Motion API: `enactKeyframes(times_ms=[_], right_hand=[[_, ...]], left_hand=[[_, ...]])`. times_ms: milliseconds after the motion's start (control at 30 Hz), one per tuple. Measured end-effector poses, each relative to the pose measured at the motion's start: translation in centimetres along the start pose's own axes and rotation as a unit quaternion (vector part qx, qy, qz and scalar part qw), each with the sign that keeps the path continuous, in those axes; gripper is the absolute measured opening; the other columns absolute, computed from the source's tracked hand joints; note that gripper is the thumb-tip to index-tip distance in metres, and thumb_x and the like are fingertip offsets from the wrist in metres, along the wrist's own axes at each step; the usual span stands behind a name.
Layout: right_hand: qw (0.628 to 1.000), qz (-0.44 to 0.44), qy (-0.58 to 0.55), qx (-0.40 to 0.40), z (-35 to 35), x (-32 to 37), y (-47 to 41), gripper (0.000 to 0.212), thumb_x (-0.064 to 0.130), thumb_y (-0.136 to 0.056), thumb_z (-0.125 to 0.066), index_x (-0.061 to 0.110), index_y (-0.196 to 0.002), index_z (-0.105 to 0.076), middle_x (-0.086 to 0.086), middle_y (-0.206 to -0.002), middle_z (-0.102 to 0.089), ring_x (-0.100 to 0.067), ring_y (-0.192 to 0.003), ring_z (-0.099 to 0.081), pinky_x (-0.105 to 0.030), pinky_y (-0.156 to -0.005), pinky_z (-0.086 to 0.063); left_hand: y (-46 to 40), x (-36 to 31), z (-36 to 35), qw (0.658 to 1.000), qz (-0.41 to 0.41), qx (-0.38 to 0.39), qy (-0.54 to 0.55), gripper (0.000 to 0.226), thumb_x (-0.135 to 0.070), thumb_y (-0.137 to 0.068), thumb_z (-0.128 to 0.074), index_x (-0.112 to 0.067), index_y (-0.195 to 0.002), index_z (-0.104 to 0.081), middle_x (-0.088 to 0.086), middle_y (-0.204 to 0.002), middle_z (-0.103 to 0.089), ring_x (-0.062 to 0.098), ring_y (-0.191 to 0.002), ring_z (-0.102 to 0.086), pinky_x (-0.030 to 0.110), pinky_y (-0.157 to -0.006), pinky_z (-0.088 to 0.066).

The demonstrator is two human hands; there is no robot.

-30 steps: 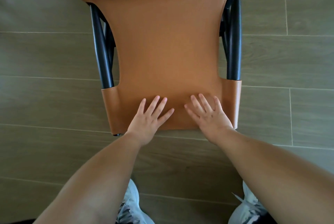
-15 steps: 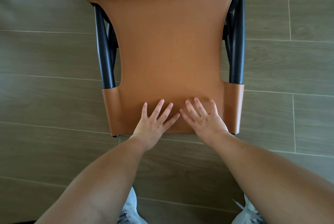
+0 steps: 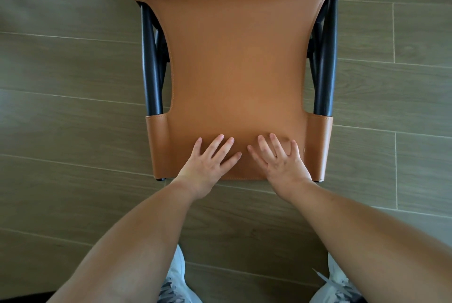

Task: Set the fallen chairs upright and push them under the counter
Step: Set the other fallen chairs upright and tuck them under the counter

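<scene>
Head view: both hands (image 3: pixel 244 163) press flat on the chair (image 3: pixel 237 70) back.

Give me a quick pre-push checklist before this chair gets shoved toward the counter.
1. Left hand flat on the chair backrest: ok, fingers straight and spread.
2. Right hand flat on the backrest: ok, fingers straight.
3. Hands placed evenly: ok, side by side near the middle of the top edge.
4. Chair upright: ok, black frame runs down both sides to the floor.
5. Feet clear of the chair: ok, shoes stand behind it.
6. Path to the counter: cannot tell, counter is out of view.
</scene>
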State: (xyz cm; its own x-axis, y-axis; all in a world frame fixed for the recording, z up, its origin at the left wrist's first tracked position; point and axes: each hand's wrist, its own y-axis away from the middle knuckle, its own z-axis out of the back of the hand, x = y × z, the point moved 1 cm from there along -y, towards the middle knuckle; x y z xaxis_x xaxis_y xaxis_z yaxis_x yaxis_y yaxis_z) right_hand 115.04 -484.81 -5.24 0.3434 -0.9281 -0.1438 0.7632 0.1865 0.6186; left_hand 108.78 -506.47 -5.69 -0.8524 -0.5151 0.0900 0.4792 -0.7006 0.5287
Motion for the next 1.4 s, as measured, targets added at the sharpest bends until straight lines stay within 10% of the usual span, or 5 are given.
enactKeyframes(times_ms=[533,867,1033,1400], right_hand=[[0.998,0.047,0.003,-0.040,11.3,-3.7,8.5,0.094,0.023,-0.091,-0.056,0.019,-0.153,0.014,-0.014,-0.156,0.007,-0.034,-0.145,-0.008,-0.049,-0.110,-0.032],[0.993,0.065,-0.016,-0.097,27.9,-10.9,15.6,0.084,0.016,-0.088,-0.053,0.022,-0.150,0.003,-0.008,-0.142,-0.010,-0.026,-0.123,-0.035,-0.035,-0.070,-0.044],[0.991,0.074,-0.016,-0.109,35.1,-14.8,17.6,0.065,0.011,-0.085,-0.054,0.021,-0.138,-0.018,-0.007,-0.125,-0.029,-0.025,-0.109,-0.041,-0.034,-0.063,-0.038],[0.987,0.097,-0.040,-0.121,46.4,-21.9,19.7,0.052,0.004,-0.082,-0.052,0.019,-0.129,-0.034,-0.004,-0.121,-0.038,-0.025,-0.102,-0.043,-0.034,-0.055,-0.034]], left_hand=[[6.0,1.7,12.7,0.998,-0.016,-0.048,-0.024,0.099,-0.016,-0.088,-0.059,-0.023,-0.151,0.017,0.013,-0.156,0.024,0.033,-0.147,0.008,0.055,-0.117,-0.016],[11.7,6.5,29.6,0.995,-0.002,-0.102,0.005,0.090,-0.005,-0.084,-0.046,-0.025,-0.151,0.011,0.010,-0.158,0.019,0.029,-0.147,0.001,0.049,-0.118,-0.018],[13.1,9.7,37.8,0.991,0.033,-0.129,0.010,0.092,0.001,-0.068,-0.063,-0.020,-0.151,-0.029,0.013,-0.132,-0.030,0.031,-0.113,-0.045,0.043,-0.089,-0.046],[14.4,13.6,51.3,0.993,0.057,-0.101,-0.014,0.078,0.003,-0.069,-0.062,-0.012,-0.144,-0.043,0.018,-0.134,-0.044,0.033,-0.109,-0.051,0.043,-0.075,-0.050]])
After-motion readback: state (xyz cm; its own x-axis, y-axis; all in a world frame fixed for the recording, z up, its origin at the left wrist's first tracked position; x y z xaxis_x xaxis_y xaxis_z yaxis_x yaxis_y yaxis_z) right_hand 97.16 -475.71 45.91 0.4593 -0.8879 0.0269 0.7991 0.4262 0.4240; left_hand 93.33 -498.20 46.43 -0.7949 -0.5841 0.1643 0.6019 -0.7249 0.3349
